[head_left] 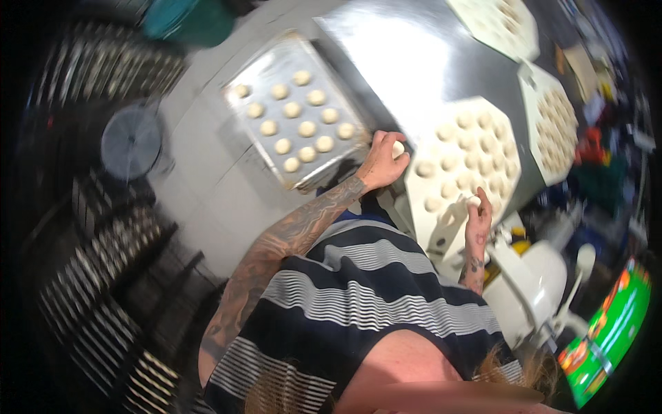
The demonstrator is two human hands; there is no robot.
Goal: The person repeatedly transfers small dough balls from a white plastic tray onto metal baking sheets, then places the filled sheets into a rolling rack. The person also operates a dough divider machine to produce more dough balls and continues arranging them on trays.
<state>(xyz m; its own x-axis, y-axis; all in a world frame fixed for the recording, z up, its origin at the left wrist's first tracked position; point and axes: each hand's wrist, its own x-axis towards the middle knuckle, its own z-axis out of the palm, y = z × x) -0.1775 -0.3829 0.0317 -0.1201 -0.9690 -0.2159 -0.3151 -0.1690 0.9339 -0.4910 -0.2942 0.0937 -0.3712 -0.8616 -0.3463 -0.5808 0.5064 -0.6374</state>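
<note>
My left hand (384, 161) grips a pale dough ball (397, 149) between thumb and fingers, over the gap between a metal baking tray (274, 61) and a white plate. My right hand (479, 220) has another dough ball (473, 202) in its fingers, above the near right part of that many-sided white plate (425, 222). Several round dough pieces (464, 120) sit in a cluster across the plate. Spaced rows of dough balls (307, 129) cover much of the tray, to the left of my left hand.
A shiny steel table (372, 52) lies under the plate. Two more white plates (532, 88) (476, 18) with dough pieces are at far right. Dark tray racks (103, 67) line the left, near a teal bin (191, 23). A white machine (538, 279) stands at my right.
</note>
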